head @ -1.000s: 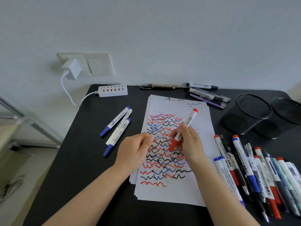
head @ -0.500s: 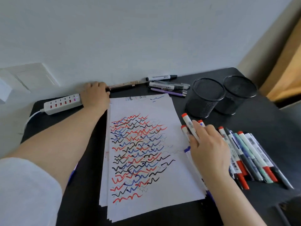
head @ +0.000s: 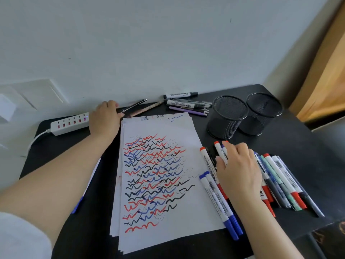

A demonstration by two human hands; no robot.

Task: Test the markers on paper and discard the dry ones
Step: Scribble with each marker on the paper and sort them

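My left hand point(head: 104, 118) is stretched to the far edge of the black table point(head: 291, 146), and its fingers are curled around the end of a thin black pen point(head: 133, 106) with a silver ring, which lies tilted close to the wall. My right hand point(head: 237, 171) rests on the pile of markers point(head: 280, 176) to the right of the paper point(head: 168, 184). Its fingers are slightly bent and they hold a white marker with a red cap point(head: 220, 152). The paper is a stack of white sheets in the middle of the table, and the top sheet is filled with red, blue and black wavy lines. Two blue-capped markers point(head: 220, 202) lie on its right edge.
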